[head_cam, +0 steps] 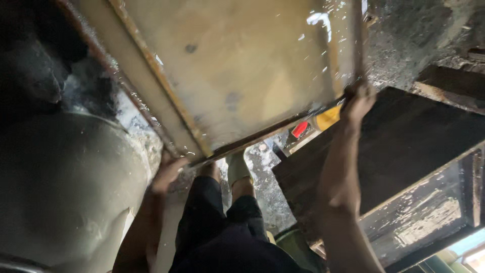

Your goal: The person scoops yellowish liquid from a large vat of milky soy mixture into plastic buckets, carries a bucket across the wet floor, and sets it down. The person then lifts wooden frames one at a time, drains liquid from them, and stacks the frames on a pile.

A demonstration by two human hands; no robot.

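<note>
While the view runs from a large pale rounded vessel at the far left, dull and grey-green with a dark shape above it, the work itself sits in the middle: a big flat board, yellowish and stained, with a rusty raised edge along its left side and wet glints near its top right. It is held up and tilted over the floor, between the two hands. The left hand has its grip closed on the board's lower left corner, fingers curled under the edge. Below the board the person's dark trousers and a foot in a pale green sandal show, standing on wet, speckled ground. Further right, the right hand has its grip clamped on the board's lower right corner, arm stretched well out. To carry a sheet this wide well, I judge both corners should stay level and the feet should move slowly, since the ground looks slick and the wet board could slip through the fingers. Just beyond the right hand lie a small yellow thing and a red one, too blurred to name. At the right stands a dark wooden slab with a worn, paint-flecked frame beneath it. The room is dim, grimy and cramped.
</note>
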